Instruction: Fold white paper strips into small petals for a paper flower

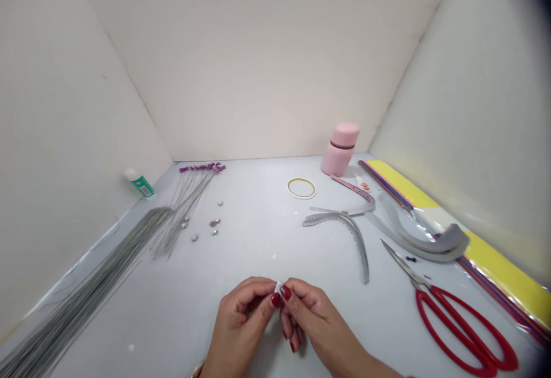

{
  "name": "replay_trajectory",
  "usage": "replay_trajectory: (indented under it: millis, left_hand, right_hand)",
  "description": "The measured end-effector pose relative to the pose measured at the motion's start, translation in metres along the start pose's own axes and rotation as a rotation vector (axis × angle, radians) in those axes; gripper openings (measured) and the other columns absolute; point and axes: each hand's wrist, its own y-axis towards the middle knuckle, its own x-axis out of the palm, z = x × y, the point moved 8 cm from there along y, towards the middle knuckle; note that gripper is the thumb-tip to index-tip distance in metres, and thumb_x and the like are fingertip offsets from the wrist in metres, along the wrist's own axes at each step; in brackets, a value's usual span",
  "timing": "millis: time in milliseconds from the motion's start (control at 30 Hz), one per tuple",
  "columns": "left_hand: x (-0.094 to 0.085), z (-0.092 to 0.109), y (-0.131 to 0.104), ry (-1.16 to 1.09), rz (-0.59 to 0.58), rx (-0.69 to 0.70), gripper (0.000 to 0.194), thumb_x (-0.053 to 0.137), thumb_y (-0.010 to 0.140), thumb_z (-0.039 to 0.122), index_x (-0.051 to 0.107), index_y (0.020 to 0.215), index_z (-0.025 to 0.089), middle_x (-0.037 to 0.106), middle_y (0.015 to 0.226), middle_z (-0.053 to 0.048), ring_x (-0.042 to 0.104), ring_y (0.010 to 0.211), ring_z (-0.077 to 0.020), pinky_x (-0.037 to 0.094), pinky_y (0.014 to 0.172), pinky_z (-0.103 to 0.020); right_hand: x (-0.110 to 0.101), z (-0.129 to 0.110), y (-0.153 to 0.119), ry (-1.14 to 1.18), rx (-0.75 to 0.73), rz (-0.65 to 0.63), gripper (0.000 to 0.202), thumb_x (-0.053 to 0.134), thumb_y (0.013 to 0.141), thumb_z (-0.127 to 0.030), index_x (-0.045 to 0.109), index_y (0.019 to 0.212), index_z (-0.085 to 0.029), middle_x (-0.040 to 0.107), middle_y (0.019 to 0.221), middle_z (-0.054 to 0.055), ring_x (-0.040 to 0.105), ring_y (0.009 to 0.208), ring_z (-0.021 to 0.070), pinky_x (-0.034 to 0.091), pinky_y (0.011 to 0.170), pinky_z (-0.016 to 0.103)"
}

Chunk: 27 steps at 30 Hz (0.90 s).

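Small silvery-white folded piece [278, 287] sits pinched between the fingertips of the left hand [239, 323] and right hand [321, 323], just above the near part of the white counter [172, 320]. Both grips are closed on it, the left from its left side and the right from its right, so neither hand is nearer. It is mostly covered, and the run of its long axis cannot be told. Well beyond it, to the right, the pink bottle with a pink lid [337, 159] stands capped, its contents hidden. At the far left is a green-and-white capped bottle [143, 186], contents likewise unseen. Along the right side, a clear plastic sleeve [433, 217] holds yellow and darker coloured strips, beside the red-handled scissors [462, 332].
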Motion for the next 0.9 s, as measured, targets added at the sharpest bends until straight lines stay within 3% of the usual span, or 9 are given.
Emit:
replay_trajectory:
  millis: [167, 300, 467, 600, 733, 900]
  left_hand:
    - [0.000, -0.012, 0.002, -0.104, 0.009, -0.178, 0.016, 0.060, 0.075, 0.029, 0.065, 0.075, 0.014, 0.066, 0.071, -0.004, 0.058, 0.070, -0.0160, 0.044, 0.065, -0.023]
    - [0.007, -0.011, 0.001, -0.071, -0.042, -0.178, 0.019, 0.060, 0.075, 0.030, 0.064, 0.070, 0.013, 0.064, 0.064, -0.002, 0.054, 0.063, -0.0126, 0.041, 0.059, -0.020]
    - [0.011, -0.012, -0.002, -0.011, -0.072, -0.151, 0.018, 0.056, 0.079, 0.029, 0.062, 0.071, 0.013, 0.063, 0.065, -0.002, 0.056, 0.064, -0.0129, 0.044, 0.059, -0.020]
    - [0.011, -0.002, -0.004, 0.128, -0.083, 0.035, 0.017, 0.055, 0.078, 0.021, 0.059, 0.094, 0.018, 0.065, 0.089, -0.005, 0.060, 0.079, -0.0166, 0.048, 0.070, -0.023]
    - [0.009, 0.009, -0.006, 0.368, -0.062, 0.204, 0.020, 0.056, 0.075, 0.016, 0.063, 0.094, 0.020, 0.068, 0.082, -0.004, 0.063, 0.071, -0.0156, 0.049, 0.066, -0.022]
    - [0.008, 0.012, -0.005, 0.397, -0.038, 0.182, 0.014, 0.058, 0.074, 0.017, 0.067, 0.085, 0.018, 0.070, 0.075, -0.004, 0.064, 0.065, -0.0157, 0.050, 0.061, -0.021]
  right_hand:
    - [-0.018, -0.023, -0.003, -0.208, -0.157, 0.168, 0.024, 0.048, 0.083, -0.038, 0.051, 0.076, -0.016, 0.049, 0.059, -0.003, 0.046, 0.050, 0.0086, 0.037, 0.048, 0.019]
    - [-0.021, -0.038, -0.006, -0.374, -0.248, 0.195, 0.013, 0.049, 0.083, -0.027, 0.055, 0.077, -0.017, 0.054, 0.062, -0.001, 0.049, 0.055, 0.0108, 0.039, 0.051, 0.020]
    - [-0.018, -0.047, -0.011, -0.678, -0.366, 0.207, 0.018, 0.047, 0.082, -0.020, 0.055, 0.067, -0.017, 0.054, 0.062, 0.000, 0.048, 0.058, 0.0121, 0.035, 0.056, 0.023]
    - [-0.018, -0.034, -0.006, -0.496, -0.260, 0.144, 0.021, 0.044, 0.085, -0.026, 0.050, 0.067, -0.017, 0.046, 0.058, -0.003, 0.041, 0.055, 0.0110, 0.032, 0.052, 0.022]
    - [-0.015, -0.023, -0.002, -0.307, -0.170, 0.078, 0.024, 0.045, 0.085, -0.033, 0.048, 0.067, -0.017, 0.040, 0.055, -0.005, 0.037, 0.052, 0.0097, 0.029, 0.049, 0.021]
    - [-0.014, -0.024, -0.002, -0.261, -0.175, 0.071, 0.024, 0.046, 0.085, -0.031, 0.050, 0.068, -0.017, 0.042, 0.059, -0.004, 0.037, 0.058, 0.0102, 0.029, 0.054, 0.022]
